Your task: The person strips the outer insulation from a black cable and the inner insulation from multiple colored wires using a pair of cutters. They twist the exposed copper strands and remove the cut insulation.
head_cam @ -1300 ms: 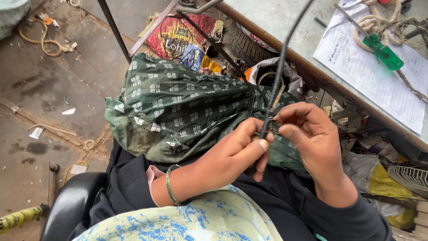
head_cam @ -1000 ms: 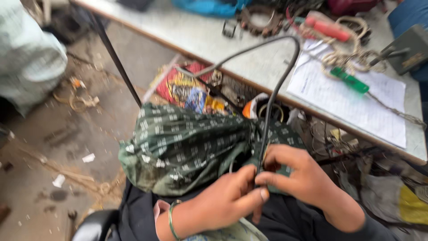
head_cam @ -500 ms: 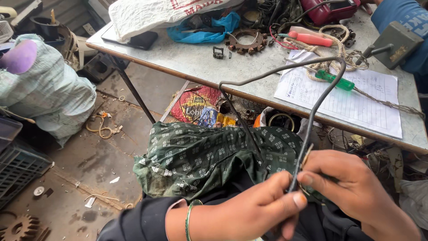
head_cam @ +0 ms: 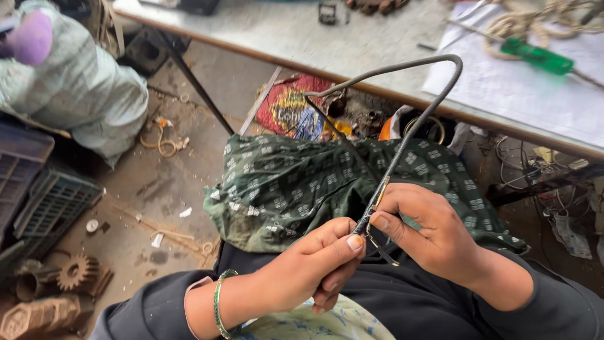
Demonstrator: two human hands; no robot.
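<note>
My left hand (head_cam: 318, 261) and my right hand (head_cam: 428, 230) both pinch the lower end of a grey sleeved cable (head_cam: 409, 129) over my lap. The cable rises from my fingers, bends sharply at the table edge and curves back down to the left. Thin bare wire ends (head_cam: 380, 249) stick out of the sleeve between my fingertips. A green bangle (head_cam: 218, 305) is on my left wrist. A green patterned cloth (head_cam: 302, 186) lies across my knees under the hands.
A grey worktable (head_cam: 327, 44) runs along the top with a printed sheet of paper (head_cam: 535, 94), a green-handled screwdriver (head_cam: 538, 56) and rope. Under it lies clutter with a red bag (head_cam: 292, 110). Left on the dirty floor are a sack (head_cam: 75, 94), black crates (head_cam: 44, 201) and rusty gears (head_cam: 72, 274).
The camera swung up toward the table and back down. Both hands kept hold of the cable end throughout; the fingers shifted slightly along it and the bare wire ends now show.
</note>
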